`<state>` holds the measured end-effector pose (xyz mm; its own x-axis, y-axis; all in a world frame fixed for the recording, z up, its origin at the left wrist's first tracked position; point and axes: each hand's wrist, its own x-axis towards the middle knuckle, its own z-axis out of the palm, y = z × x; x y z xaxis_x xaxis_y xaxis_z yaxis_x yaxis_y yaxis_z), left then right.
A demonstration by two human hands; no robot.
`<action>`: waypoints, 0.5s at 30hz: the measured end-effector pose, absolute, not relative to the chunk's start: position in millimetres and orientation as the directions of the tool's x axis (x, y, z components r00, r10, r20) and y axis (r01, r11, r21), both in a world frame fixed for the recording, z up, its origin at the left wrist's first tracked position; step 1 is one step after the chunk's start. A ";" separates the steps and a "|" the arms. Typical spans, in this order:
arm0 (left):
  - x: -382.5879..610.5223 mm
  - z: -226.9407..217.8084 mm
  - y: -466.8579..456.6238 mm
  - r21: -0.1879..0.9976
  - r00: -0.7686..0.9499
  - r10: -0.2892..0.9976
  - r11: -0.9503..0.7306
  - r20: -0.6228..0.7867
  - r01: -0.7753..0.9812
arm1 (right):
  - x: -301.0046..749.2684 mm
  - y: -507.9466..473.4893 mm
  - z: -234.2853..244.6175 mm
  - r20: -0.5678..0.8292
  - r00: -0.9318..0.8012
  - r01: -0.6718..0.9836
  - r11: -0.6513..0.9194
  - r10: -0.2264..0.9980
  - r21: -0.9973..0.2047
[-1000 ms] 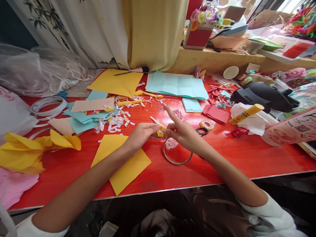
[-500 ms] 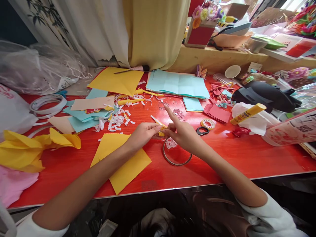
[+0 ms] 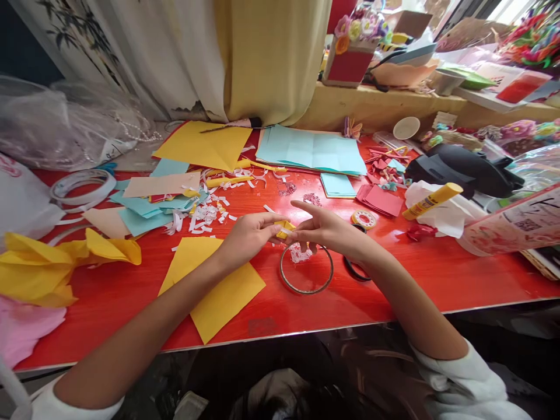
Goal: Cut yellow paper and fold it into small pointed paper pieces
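Note:
A small folded piece of yellow paper [image 3: 285, 227] with a white strip across it is held above the table, between my two hands. My left hand [image 3: 251, 238] pinches its left side. At its right side my right hand [image 3: 330, 232] grips with thumb and fingertips, the index finger stretched out above. Just beyond the paper is the end of a white strip [image 3: 268, 208]; whether it is attached cannot be made out. Below my right hand lies a thin ring of tape [image 3: 307, 291]. Black scissors [image 3: 353, 271] lie partly hidden under my right wrist.
Yellow sheets [image 3: 227, 297] lie before my left forearm. White paper scraps [image 3: 205, 216], blue sheets [image 3: 312, 150], red paper squares [image 3: 380, 199] and a tape roll [image 3: 364, 219] cover the red table. A yellow glue stick [image 3: 433, 201] leans on crumpled white paper at right.
My right hand has turned and its index finger now points more to the left. The yellow piece shows more between my hands, and less of the white strip sticks out. More of the scissors shows.

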<state>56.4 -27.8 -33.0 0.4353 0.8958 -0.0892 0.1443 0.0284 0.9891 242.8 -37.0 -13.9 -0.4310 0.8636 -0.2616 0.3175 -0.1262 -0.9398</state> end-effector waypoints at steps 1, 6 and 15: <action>56.2 -33.2 -28.2 0.987 0.436 0.896 0.013 -0.083 0.160 | 242.4 -36.7 -13.7 -0.270 -0.420 0.317 -0.139 0.866 -0.938; 55.7 -34.0 -30.0 0.970 0.447 0.894 -0.098 -0.013 0.224 | 238.5 -37.3 -13.3 -0.292 -0.366 0.329 -0.171 0.883 -0.929; 52.6 -34.6 -30.5 0.902 0.483 0.873 -0.254 0.060 0.348 | 236.3 -37.5 -19.8 -0.253 -0.365 0.322 -0.134 0.896 -0.937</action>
<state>52.6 -30.5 -34.6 0.4834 0.8734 0.0596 0.3479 -0.2541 0.9024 236.3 -37.5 -19.8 -0.3647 0.8961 -0.2530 0.3221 -0.1336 -0.9372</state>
